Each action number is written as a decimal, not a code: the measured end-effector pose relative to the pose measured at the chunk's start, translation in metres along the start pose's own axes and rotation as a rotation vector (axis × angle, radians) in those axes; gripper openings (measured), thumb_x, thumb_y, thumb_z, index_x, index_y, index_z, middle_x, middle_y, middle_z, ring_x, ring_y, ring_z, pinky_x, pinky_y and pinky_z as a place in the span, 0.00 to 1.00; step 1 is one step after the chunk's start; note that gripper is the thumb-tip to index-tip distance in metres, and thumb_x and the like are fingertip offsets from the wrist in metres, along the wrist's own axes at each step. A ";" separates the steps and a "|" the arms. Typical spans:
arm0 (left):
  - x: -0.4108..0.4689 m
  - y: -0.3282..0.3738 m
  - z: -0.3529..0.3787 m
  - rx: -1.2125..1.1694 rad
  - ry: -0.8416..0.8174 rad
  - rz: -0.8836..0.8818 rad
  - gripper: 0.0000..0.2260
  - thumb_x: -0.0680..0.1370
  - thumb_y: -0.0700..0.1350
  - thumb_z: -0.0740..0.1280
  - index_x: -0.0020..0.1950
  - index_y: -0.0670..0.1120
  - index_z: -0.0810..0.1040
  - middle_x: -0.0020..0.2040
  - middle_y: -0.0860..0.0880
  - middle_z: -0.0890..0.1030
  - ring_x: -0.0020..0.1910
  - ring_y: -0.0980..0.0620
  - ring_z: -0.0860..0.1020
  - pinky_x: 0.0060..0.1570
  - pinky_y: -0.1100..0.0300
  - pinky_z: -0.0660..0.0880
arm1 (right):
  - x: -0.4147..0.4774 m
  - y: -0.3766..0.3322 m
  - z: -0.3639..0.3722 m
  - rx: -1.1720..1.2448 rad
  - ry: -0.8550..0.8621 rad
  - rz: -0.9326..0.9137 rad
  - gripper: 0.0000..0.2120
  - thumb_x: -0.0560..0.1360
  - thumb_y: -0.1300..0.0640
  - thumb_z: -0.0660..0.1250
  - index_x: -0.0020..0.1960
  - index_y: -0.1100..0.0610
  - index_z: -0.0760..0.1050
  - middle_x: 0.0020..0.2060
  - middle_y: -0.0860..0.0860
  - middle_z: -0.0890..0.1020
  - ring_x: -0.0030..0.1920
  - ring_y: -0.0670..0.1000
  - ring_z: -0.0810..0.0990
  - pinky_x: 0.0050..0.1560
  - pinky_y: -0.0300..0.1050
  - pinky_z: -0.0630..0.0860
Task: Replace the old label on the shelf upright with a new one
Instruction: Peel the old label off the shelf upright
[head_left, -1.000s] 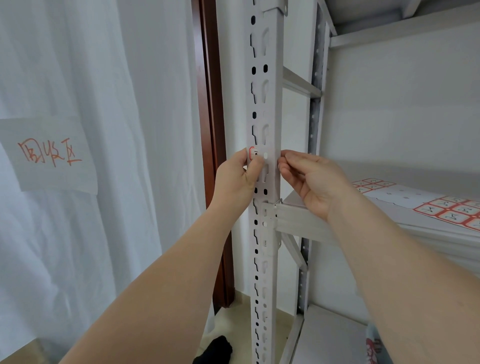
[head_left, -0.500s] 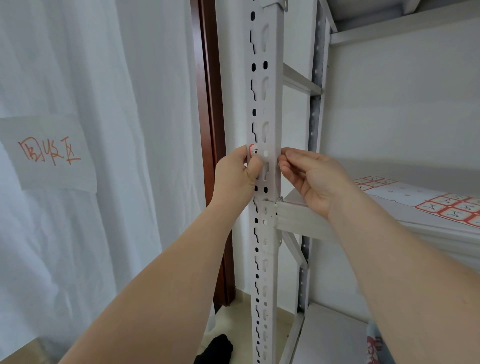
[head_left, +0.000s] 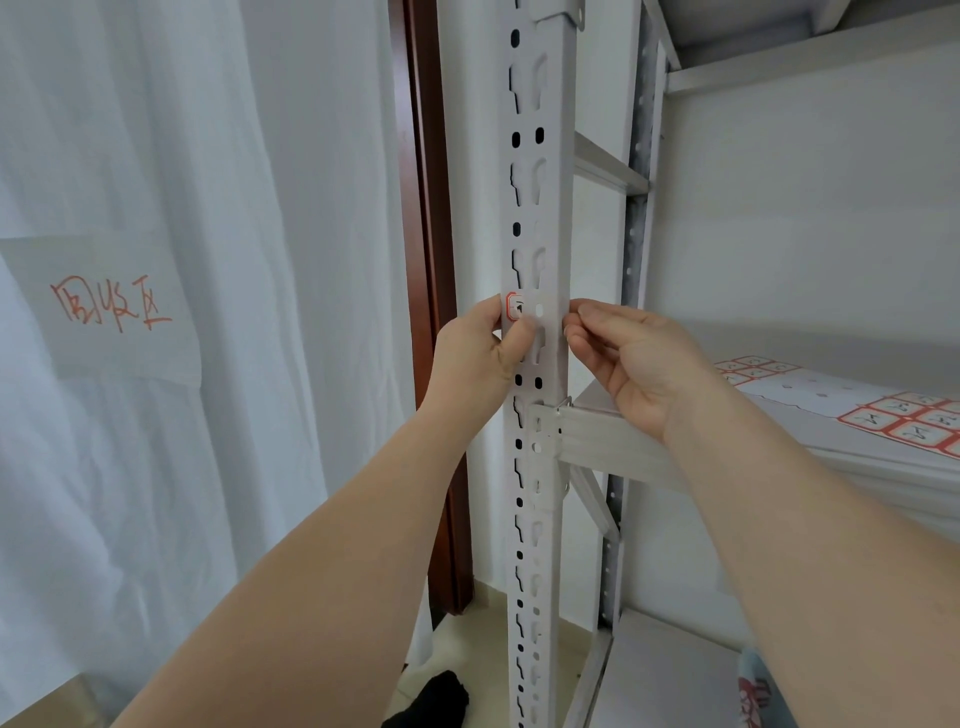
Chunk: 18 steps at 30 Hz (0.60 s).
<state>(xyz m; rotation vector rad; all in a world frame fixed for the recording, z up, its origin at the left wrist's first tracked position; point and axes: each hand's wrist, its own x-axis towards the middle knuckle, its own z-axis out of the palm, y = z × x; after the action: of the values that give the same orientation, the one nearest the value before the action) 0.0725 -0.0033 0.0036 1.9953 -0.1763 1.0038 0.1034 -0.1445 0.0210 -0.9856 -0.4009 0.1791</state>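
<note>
- Compared with a second ago, the left hand (head_left: 478, 353) and right hand (head_left: 639, 358) sit at the same spot on the upright (head_left: 535, 156). A little more of the label (head_left: 515, 306) shows above the left thumb.
- The label, at the centre of the frame, lies across the upright's front. Its long axis is horizontal and its red-bordered end points left.
- The left hand grips the upright, thumb pressing at the label's lower edge. The right hand pinches the label's right end.
- The upright is pale painted metal punched with keyhole slots and round holes. The label is white paper.
</note>
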 end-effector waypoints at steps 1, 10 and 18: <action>0.000 0.000 0.000 0.004 0.002 0.001 0.15 0.79 0.46 0.62 0.32 0.50 0.66 0.25 0.57 0.65 0.30 0.54 0.61 0.28 0.65 0.60 | 0.000 0.000 0.000 0.000 -0.001 0.001 0.05 0.77 0.66 0.64 0.44 0.63 0.79 0.28 0.50 0.82 0.29 0.43 0.80 0.34 0.31 0.78; 0.002 0.001 0.000 0.052 0.013 0.054 0.17 0.81 0.45 0.60 0.32 0.52 0.66 0.23 0.60 0.68 0.27 0.57 0.62 0.26 0.70 0.61 | 0.001 0.000 0.000 0.005 0.002 0.000 0.05 0.76 0.66 0.64 0.46 0.64 0.79 0.30 0.52 0.82 0.29 0.43 0.80 0.34 0.31 0.78; 0.003 -0.004 -0.001 0.049 -0.010 0.055 0.14 0.81 0.45 0.59 0.34 0.47 0.69 0.24 0.59 0.68 0.28 0.57 0.61 0.27 0.69 0.60 | 0.001 0.000 0.000 0.011 0.007 -0.001 0.05 0.76 0.66 0.65 0.44 0.63 0.79 0.28 0.51 0.83 0.29 0.43 0.81 0.33 0.31 0.78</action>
<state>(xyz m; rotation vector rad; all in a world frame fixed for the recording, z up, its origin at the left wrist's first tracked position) 0.0753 0.0006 0.0038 2.0504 -0.2146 1.0416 0.1042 -0.1446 0.0208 -0.9754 -0.3939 0.1768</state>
